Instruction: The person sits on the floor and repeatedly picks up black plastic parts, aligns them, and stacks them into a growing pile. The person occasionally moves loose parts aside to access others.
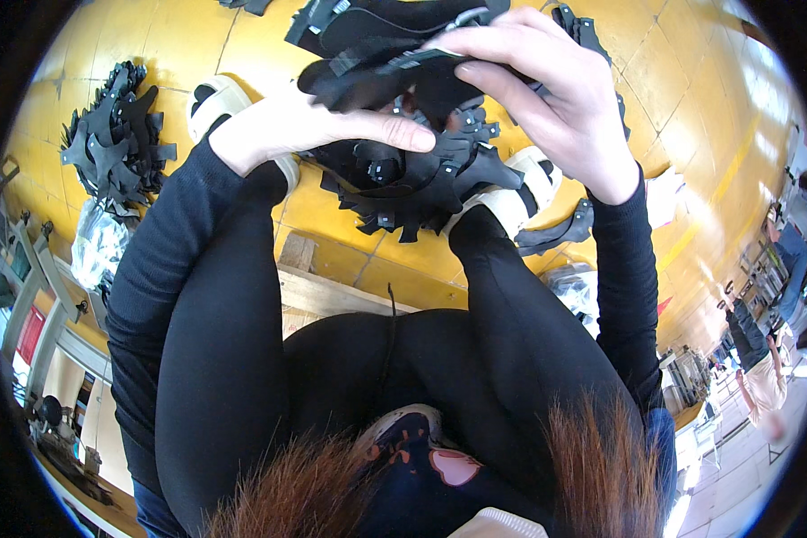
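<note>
Pinching the edge of a few black pieces (354,88), the right hand (556,94) has its forefinger and thumb nearly closed on them, over the far side of the heap (417,175). The left hand (332,130) lies over the heap's left side, its thumb stretched out and apart from its fingers; those are behind the pieces, so I cannot tell whether it grips them or only props them up.

The pieces look thin, matt and soft, probably foam or cloth: light, bendy, hardly slippery and unlikely to break, though narrow ends might fold or snag on neighbours. A flat pinch near a broad edge, with the other hand spread beneath, should keep them from drooping. Small pale tags (342,63) could catch a fingertip.

Blur softens the held edges, so how many pieces there are is unclear, as is whether they touch the heap. More black pieces beyond the heap are cut off by the upper rim. Left of the heap is another pile (112,139), with a clear bag (101,249) whose contents I cannot make out; right of it, a shoe (529,184) hides part of some curved strips (560,231).
</note>
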Tool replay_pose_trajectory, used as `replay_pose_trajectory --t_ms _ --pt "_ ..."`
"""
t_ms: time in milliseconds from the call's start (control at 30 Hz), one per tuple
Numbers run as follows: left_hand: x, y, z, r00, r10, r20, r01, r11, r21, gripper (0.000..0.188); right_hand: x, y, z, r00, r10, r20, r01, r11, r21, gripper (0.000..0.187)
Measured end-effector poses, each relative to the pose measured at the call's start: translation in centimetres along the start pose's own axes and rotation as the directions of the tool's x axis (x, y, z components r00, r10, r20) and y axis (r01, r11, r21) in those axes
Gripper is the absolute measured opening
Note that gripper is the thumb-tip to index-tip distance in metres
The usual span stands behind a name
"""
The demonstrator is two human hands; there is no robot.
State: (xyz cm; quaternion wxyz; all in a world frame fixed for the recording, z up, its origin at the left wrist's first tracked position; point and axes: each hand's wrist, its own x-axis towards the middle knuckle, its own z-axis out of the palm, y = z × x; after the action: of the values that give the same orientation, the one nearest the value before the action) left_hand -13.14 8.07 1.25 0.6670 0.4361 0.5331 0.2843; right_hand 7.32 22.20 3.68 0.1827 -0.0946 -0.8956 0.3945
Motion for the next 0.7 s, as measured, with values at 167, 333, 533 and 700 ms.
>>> replay_pose_trajectory --t_ms 167,333,533,700 --pt "-0.5 -0.2 -1.1 0.998 -0.057 0.039 0.067 0.946 -0.317 0.044 0.5 -0.8 1.6 0.989 0.142 -0.03 -0.137 0.983 0.123 0.026" --pt "-1.8 -1.5 -1.3 0.999 -0.018 0.039 0.031 0.929 -0.368 0.056 0.3 -1.2 2.4 0.981 0.191 0.021 -0.19 0.944 0.27 0.027" --pt "-0.2 -3.8 -0.7 0.995 -0.083 -0.054 0.04 0.837 -0.546 0.019 -2.1 1.7 5.9 0.88 0.322 -0.35 -0.286 0.946 0.152 0.021" --pt "-0.9 -4.6 -1.1 0.984 -0.05 -0.172 -0.055 0.83 -0.555 0.03 -10.3 5.0 10.4 0.806 0.569 0.165 -0.504 0.805 -0.313 0.016"
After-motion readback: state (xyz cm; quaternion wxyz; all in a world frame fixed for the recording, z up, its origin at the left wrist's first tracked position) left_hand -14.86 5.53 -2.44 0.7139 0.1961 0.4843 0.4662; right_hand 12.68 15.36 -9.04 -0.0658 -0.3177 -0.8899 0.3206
